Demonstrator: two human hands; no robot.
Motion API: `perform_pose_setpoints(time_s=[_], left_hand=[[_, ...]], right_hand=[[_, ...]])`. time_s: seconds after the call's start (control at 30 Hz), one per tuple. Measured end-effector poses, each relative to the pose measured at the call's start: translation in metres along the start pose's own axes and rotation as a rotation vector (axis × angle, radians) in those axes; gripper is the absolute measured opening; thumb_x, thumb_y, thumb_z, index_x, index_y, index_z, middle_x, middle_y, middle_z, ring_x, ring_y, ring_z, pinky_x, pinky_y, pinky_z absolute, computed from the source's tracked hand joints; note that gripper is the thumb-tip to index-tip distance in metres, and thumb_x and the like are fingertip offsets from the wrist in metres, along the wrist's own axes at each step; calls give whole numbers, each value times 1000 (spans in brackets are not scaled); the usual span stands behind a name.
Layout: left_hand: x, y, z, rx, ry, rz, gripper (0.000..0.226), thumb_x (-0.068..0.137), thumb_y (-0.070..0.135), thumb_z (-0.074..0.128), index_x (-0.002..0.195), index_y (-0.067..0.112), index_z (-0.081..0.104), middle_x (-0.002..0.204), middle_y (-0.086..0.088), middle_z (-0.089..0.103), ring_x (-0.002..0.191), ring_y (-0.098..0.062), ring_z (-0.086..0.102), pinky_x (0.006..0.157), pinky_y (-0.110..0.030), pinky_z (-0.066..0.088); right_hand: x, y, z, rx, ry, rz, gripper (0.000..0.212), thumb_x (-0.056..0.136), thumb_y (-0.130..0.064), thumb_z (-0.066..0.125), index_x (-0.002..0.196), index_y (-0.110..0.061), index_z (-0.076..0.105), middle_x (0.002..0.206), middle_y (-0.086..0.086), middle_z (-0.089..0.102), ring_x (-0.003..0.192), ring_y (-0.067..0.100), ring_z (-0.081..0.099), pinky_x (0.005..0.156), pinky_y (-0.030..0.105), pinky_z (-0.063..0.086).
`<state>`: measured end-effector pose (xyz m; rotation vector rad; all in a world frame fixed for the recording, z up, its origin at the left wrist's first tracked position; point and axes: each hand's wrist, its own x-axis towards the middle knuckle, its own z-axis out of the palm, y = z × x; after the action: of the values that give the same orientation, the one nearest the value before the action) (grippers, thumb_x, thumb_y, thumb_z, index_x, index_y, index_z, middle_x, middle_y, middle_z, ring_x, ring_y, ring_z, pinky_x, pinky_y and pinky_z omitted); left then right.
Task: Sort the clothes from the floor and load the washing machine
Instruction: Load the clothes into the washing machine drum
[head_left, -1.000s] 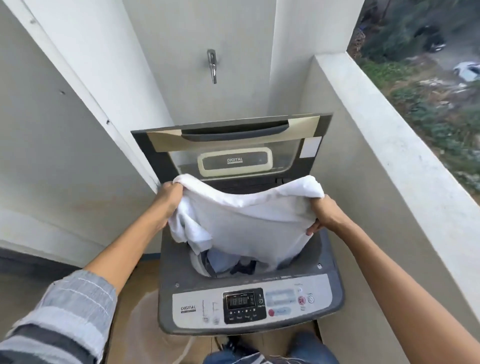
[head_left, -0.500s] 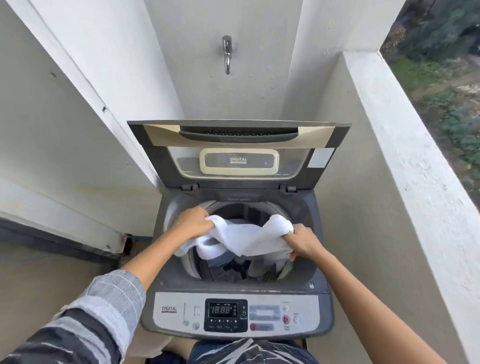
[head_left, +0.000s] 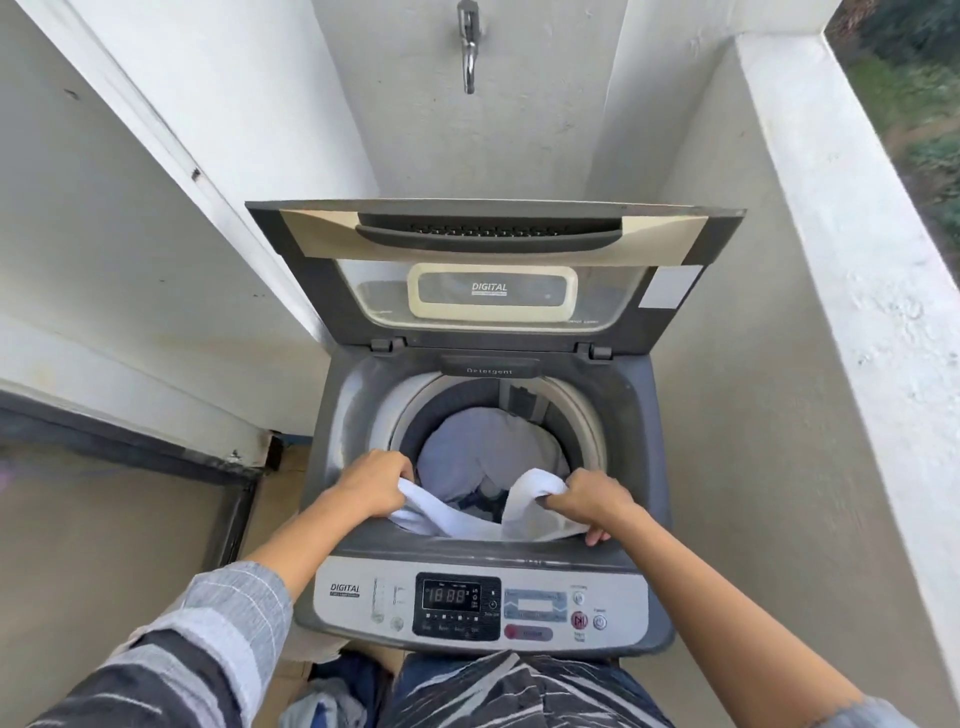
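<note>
Left hand: your left hand (head_left: 371, 480) sits at the near-left rim of the drum opening, knuckles up, fingers curled closed around one end of the white garment (head_left: 467, 517).
Right hand: your right hand (head_left: 587, 501) is at the near-right rim, fist closed on the garment's other end, thumb side pointing inward; two fingertips rest on the grey top deck just beside the opening.
Arms: both forearms reach forward over the control panel (head_left: 480, 605); the left carries a striped grey sleeve (head_left: 208, 623) pushed back to the elbow, the right is bare.
White garment: it sags between your hands along the near edge of the opening, its middle draped over the rim and partly down inside.
Washing machine: the washing machine (head_left: 483, 441) stands in a narrow alcove, its lid (head_left: 493, 275) raised upright at the far edge.
Load in drum: pale grey-blue clothes (head_left: 488, 447) fill the middle of the drum, with a dark item under them at the near side.
Tap: a metal tap (head_left: 469, 47) juts from the back wall, its top cut off by the frame.
Hard to make out: the panel's small labels are blurred; your fingertips are buried in cloth; what the dark item is cannot be told.
</note>
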<state>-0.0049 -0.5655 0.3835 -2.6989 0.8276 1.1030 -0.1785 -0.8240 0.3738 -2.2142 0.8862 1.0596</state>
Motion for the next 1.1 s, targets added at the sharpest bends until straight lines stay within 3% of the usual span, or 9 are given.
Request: perform_pose_setpoints(time_s=[0.07,0.17,0.27,0.37,0.53,0.73,0.83,0.97,1.1], left_hand=[[4,0,-1,37,34,30,41,88,6,61,118,32,72,125,2,69,112,-24,64,82,-33,48],[10,3,-4,132,68,69,49,93,4,59,132,32,66,138,0,59,129,-25,57,106,-45,42],[12,4,-8,133,102,103,55,92,2,55,138,31,61,140,0,55,129,-26,56,108,-45,41],[10,-1,-10,90,134,125,52,93,8,62,140,30,60,141,1,56,127,-25,58,107,-45,45],[-4,-12,-4,-30,202,145,42,95,19,68,136,29,64,139,2,60,121,-24,63,100,-42,52],[-27,-21,5,-187,305,137,37,95,26,72,132,29,67,135,6,64,114,-19,67,97,-40,55],[-37,-22,5,-245,319,144,36,95,29,71,131,29,67,136,6,64,110,-16,68,97,-40,56],[-49,-25,3,-303,338,192,36,96,32,70,132,29,67,136,8,64,106,-12,69,100,-39,54],[-56,-28,4,-345,382,241,33,97,34,69,130,29,68,134,9,65,114,-11,66,103,-35,52]], right_hand=[[1,-2,3,-32,9,-19,44,92,-55,57,107,-14,60,81,2,68,49,20,73,50,28,55],[2,-3,8,-83,6,-37,21,89,-24,61,108,-16,64,71,0,69,53,20,75,52,29,58],[2,-4,11,-80,91,-29,37,84,-9,57,119,-15,65,84,5,75,68,24,77,68,33,63],[1,-5,8,-52,202,-69,45,80,-14,58,124,-15,66,107,10,72,88,31,72,80,39,62],[-8,-2,5,53,281,-99,43,85,-25,64,127,-25,68,113,3,72,78,25,68,71,31,55],[-32,0,15,179,379,-128,36,85,-50,69,115,-31,72,106,-5,75,72,23,74,78,39,63],[-49,-3,22,196,414,-150,34,87,-51,72,113,-30,72,102,-8,75,75,20,73,79,37,62],[-76,-10,34,225,485,-180,35,88,-49,75,115,-28,75,106,-8,76,97,15,71,85,33,58],[-102,-17,48,288,564,-206,32,88,-48,76,114,-29,75,111,-13,75,92,9,70,83,32,56]])
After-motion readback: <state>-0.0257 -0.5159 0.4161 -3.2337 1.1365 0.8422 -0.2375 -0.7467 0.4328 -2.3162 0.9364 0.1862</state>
